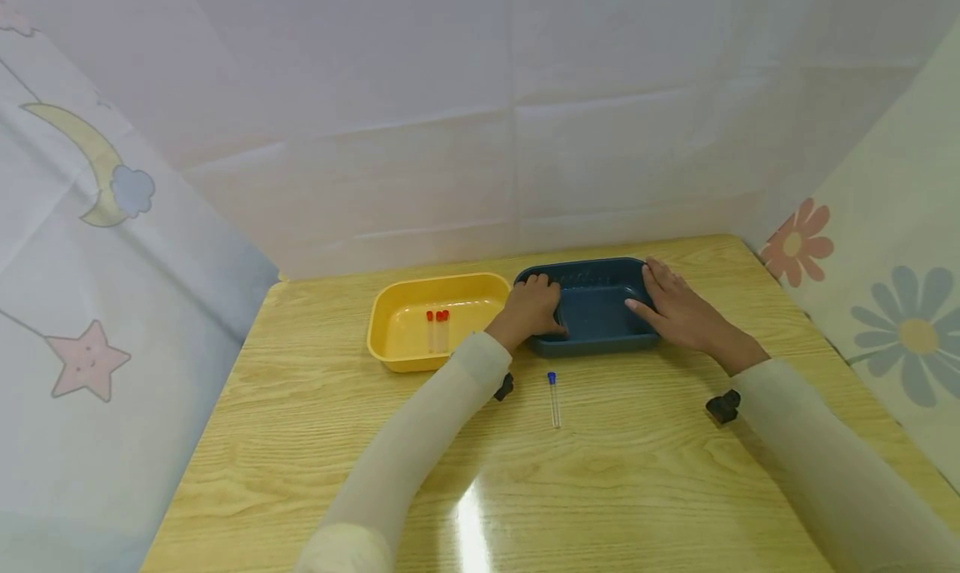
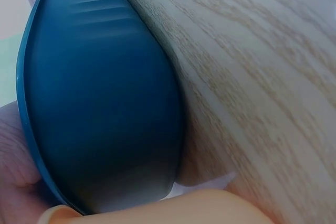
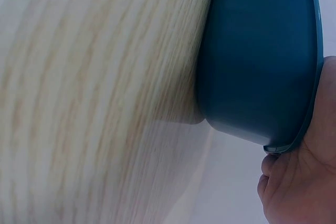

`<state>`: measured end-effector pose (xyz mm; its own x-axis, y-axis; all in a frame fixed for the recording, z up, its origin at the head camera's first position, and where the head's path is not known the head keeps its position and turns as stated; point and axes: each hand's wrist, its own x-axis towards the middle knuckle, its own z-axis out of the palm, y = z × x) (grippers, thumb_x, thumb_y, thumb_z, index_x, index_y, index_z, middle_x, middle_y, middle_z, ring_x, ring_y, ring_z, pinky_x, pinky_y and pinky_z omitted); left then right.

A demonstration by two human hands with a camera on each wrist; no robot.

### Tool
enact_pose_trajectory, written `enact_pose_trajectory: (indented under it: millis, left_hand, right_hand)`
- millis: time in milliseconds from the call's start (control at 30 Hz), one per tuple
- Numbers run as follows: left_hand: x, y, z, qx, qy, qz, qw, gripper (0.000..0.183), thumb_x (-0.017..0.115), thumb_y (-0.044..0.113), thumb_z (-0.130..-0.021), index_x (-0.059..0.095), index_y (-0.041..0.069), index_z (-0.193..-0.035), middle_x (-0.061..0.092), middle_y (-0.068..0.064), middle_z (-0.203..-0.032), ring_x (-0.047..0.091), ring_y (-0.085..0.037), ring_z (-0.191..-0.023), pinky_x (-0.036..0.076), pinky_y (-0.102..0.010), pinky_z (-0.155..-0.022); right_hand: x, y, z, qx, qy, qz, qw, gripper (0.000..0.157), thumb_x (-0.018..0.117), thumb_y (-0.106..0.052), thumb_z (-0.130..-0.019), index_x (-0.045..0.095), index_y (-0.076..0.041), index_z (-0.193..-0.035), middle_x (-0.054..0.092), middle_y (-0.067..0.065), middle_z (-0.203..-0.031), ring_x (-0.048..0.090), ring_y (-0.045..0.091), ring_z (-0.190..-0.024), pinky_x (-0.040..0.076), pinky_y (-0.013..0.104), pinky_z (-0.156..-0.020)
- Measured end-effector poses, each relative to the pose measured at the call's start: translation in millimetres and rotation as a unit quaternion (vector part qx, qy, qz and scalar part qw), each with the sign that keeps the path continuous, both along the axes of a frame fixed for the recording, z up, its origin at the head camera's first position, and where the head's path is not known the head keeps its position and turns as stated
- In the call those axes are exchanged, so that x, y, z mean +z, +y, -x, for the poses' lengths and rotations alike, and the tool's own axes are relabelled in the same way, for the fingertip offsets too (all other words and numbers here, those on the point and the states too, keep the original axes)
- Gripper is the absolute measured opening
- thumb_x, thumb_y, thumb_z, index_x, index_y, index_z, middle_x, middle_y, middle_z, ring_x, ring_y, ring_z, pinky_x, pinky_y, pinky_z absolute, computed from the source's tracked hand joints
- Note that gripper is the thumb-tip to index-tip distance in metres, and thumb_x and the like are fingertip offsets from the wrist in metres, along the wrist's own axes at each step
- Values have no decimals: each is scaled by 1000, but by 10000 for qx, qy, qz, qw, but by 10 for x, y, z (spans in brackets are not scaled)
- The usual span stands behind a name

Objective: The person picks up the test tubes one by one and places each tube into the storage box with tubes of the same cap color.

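Observation:
A dark blue plastic tray [image 1: 600, 345] stands at the back of the wooden table, in both hands. My left hand [image 1: 531, 308] grips its left rim, with bent fingers over the edge and the thumb reaching inside. On the right rim rests my right hand [image 1: 678, 313], fingers straight toward the back corner and thumb over the inside. The right wrist view shows that palm [image 3: 304, 187] against the rim. In front of the tray lies a clear tube with a blue cap [image 1: 552, 378]; neither hand touches it.
To the left of the blue tray sits a yellow tray [image 1: 378, 323], holding several clear tubes with red caps [image 1: 440, 316]. The wooden table [image 1: 637, 473] ends at a pale cloth backdrop [image 1: 420, 173] behind the trays. More printed cloth hangs along both sides.

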<state>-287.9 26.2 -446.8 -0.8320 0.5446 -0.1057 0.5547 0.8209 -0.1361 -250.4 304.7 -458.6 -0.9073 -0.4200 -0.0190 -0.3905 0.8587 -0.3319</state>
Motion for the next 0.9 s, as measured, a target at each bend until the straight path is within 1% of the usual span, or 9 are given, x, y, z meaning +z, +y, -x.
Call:
enact_pose_trajectory:
  millis: [100, 300, 433, 700, 900]
  left_hand:
    - [1, 9, -3, 25, -13, 46, 10000, 82, 69, 72, -81, 58, 13, -138, 56, -7, -123, 53, -22, -108, 50, -34, -89]
    - [-18, 32, 6, 108, -52, 183, 9998, 88, 69, 72, -81, 54, 14, -145, 55, -8, -131, 53, -22, -115, 49, -35, -95]
    - [-26, 42, 15, 143, -70, 223, 9996, 89, 69, 72, -81, 53, 15, -147, 55, -7, -132, 52, -22, -116, 49, -35, -97]
    - [-21, 32, 5, 101, -77, 240, 9996, 86, 68, 73, -82, 55, 15, -145, 55, -8, -130, 53, -22, -114, 49, -36, -95]
    - [-17, 23, 19, 59, -157, 137, 9998, 85, 69, 72, -81, 56, 15, -142, 55, -8, -128, 53, -23, -112, 49, -36, -93]
  right_hand:
    - [2, 0, -5, -13, -17, 3, 10000, 84, 34, -50, -110, -2, 9, -158, -16, 22, -166, -8, 44, -153, -2, 61, -121]
    - [17, -10, -16, -29, -38, -4, 10000, 84, 34, -50, -110, -1, 9, -158, -16, 21, -166, -7, 44, -153, -2, 61, -121]
    - [24, -16, -20, -34, -20, -6, 10000, 85, 34, -50, -109, -1, 10, -158, -16, 21, -166, -7, 44, -153, -2, 61, -121]
    - [17, -20, -15, -21, 7, -23, 10000, 84, 34, -50, -110, 0, 10, -158, -12, 26, -166, -6, 45, -153, -1, 61, -121]
    - [17, -24, -16, -46, -43, -24, 10000, 85, 34, -51, -109, -2, 9, -158, -16, 22, -166, -7, 44, -153, -2, 61, -121]
